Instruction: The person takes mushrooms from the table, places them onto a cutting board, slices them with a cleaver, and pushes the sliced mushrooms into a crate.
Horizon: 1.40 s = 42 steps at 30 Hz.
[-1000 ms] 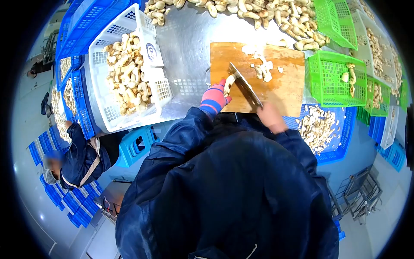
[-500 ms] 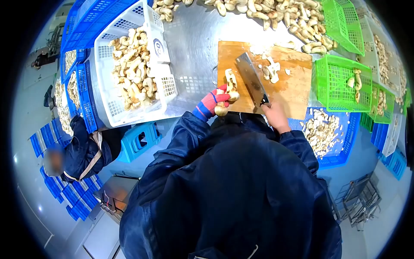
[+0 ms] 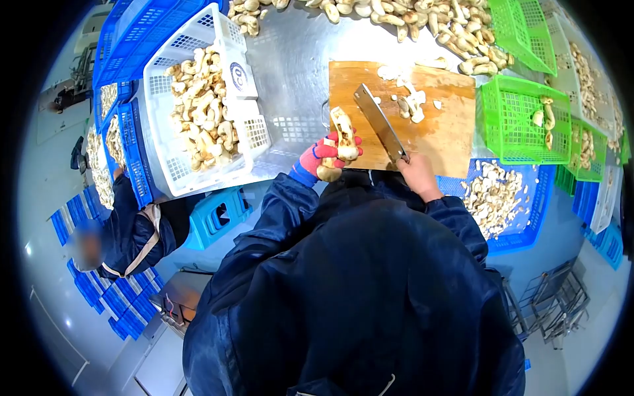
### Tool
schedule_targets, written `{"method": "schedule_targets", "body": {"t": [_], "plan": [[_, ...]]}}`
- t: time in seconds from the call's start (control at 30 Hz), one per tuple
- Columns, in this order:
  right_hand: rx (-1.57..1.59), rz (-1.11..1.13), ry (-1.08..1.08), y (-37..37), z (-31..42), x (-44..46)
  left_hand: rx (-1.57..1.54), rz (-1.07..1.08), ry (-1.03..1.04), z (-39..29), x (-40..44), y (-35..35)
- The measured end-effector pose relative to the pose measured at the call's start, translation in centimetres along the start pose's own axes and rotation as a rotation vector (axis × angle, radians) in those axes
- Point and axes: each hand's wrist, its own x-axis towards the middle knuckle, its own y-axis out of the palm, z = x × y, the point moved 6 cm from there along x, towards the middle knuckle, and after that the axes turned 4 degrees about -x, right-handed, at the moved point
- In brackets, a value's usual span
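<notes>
My left hand [image 3: 325,157], in a red and blue glove, is closed around a pale brown mushroom [image 3: 345,132] at the left edge of the wooden cutting board [image 3: 442,142]. A rounded mushroom part also shows below the fingers. My bare right hand [image 3: 419,175] grips the handle of a cleaver [image 3: 381,122], whose broad blade slants up and left over the board. Cut mushroom pieces [image 3: 413,104] lie on the board beyond the blade.
A white crate [image 3: 155,125] of mushrooms stands left. More mushrooms [image 3: 422,16] are heaped at the back of the metal table [image 3: 284,59]. At right are a green basket [image 3: 492,122] and a blue tray [image 3: 528,237] of pieces. A person [image 3: 132,224] is at far left.
My left hand has shifted slightly left and turned the mushroom so a hollow, darkened side shows. The cleaver has moved a little left, still in my right hand. The view has shifted slightly.
</notes>
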Motion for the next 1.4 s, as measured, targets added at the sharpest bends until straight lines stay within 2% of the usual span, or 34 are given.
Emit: {"method": "schedule_targets", "body": {"t": [0.07,0.17,0.27,0.47,0.67,0.77,0.93,1.0,1.03,1.13,1.17,1.3,1.4], "plan": [[-0.005,0.001,0.008,0.0,-0.1,0.0,-0.032,0.046,-0.012,0.2,-0.1,0.6],[-0.011,-0.003,0.002,-0.3,0.5,-0.2,0.017,0.014,-0.011,0.2,0.1,0.4],[-0.009,-0.004,-0.015,-0.4,0.7,-0.2,0.067,-0.093,0.079,-0.2,0.2,0.6],[-0.021,0.009,0.0,-0.2,0.5,-0.2,0.12,-0.093,0.079,-0.6,0.3,-1.1],[-0.036,0.007,-0.007,0.0,0.8,-0.3,0.226,-0.189,0.082,-0.9,-0.2,0.0],[-0.034,0.003,-0.015,-0.1,1.0,-0.5,0.255,-0.236,0.064,-1.0,0.0,-1.9],[-0.038,0.003,-0.026,0.1,1.0,-0.4,0.673,-0.632,0.184,-1.5,0.7,-4.0],[-0.045,0.011,-0.01,0.3,0.8,-0.4,0.839,-0.75,0.227,-1.6,1.1,-2.5],[-0.048,0.017,-0.003,0.4,0.7,-0.3,0.836,-0.727,0.261,-1.4,1.8,-3.9],[-0.07,0.026,-0.06,0.9,0.8,-0.1,1.1,-0.922,0.249,-1.2,2.3,-2.2],[-0.062,0.02,-0.057,0.9,0.9,-0.2,1.077,-0.933,0.271,-1.0,2.6,-2.2],[-0.101,0.017,-0.069,1.1,1.3,-0.3,1.262,-0.974,0.455,-1.0,2.9,-2.2],[-0.097,0.008,-0.048,0.7,1.3,-0.3,0.921,-0.887,0.228,-0.4,3.0,-2.3]]}}
